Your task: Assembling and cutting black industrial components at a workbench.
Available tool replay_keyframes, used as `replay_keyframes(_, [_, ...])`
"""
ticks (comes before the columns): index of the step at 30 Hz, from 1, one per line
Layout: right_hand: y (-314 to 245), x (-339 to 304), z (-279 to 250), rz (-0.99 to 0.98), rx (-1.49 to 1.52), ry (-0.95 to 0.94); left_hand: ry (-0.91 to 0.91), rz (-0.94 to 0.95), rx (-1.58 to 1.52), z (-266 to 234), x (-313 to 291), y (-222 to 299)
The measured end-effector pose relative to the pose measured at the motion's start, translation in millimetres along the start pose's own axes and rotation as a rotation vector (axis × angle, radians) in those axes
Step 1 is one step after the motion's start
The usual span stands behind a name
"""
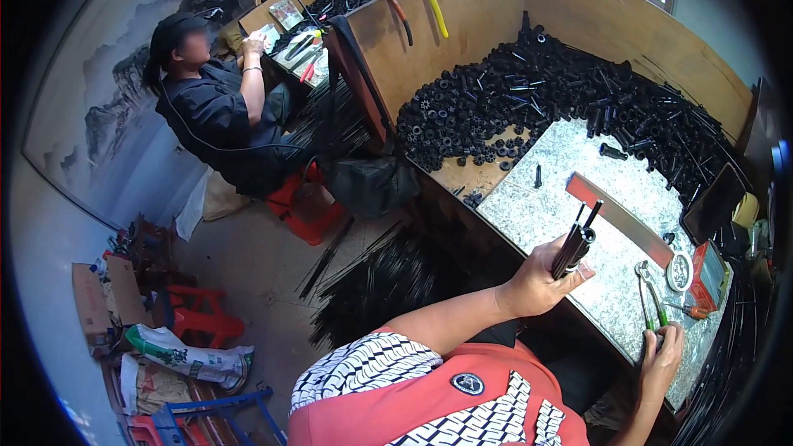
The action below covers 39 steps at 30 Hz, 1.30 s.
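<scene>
My left hand (537, 281) is wrapped round a bundle of black rods with a hollow round tube end (585, 235), raised over the near edge of the worktop. Two thin rods stick up beyond the tube end. Lower right, my right hand (663, 355) grips the green handles of a pair of pliers (647, 285). Their metal jaws point away from me, over the speckled worktop (537, 206). Between the hands and the heap lies a long flat bar (619, 219), reddish at both ends. One small black part (538, 176) stands near the far left of the worktop.
A big heap of black plastic parts (512, 83) fills the back, against wooden boards. At right are a round white dish (680, 271), a red box (706, 277) and an orange-handled screwdriver (695, 311). Another person (219, 107) sits at the left bench. Black rods (380, 281) lie on the floor.
</scene>
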State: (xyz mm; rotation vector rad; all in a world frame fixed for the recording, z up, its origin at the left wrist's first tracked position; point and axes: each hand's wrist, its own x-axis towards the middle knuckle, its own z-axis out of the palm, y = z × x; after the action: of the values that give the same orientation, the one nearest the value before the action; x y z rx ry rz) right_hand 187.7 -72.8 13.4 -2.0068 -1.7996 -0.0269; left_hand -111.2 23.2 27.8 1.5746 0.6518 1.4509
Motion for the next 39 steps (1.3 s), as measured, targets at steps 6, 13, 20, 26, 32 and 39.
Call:
replay_keyframes(6, [-2,-6,-3,-0.106,-0.078,0.032,-0.051,-0.078,-0.083,-1,-5,4])
replay_keyframes(13, [-11,-10,-1,-0.115,0.004,0.071,-0.136,-0.137,-0.137,-8,-6,-7])
replay_keyframes(20, [-63,4,-17,0.015,0.733,-0.035,-0.108,-0.233,-0.39,-10,-12,-16])
replay_keyframes(26, [-67,16,-33,-0.293,0.313,-0.173,-0.253,-0.206,-0.607,-8,-7,-19])
replay_keyframes(32, [-86,36,-42,-0.599,-0.261,0.433,-0.277,-0.304,-0.564,-8,-9,-13])
replay_keyframes(39, [-89,42,-37,-0.681,-0.306,0.408,-0.239,-0.393,-0.484,2,-5,-17])
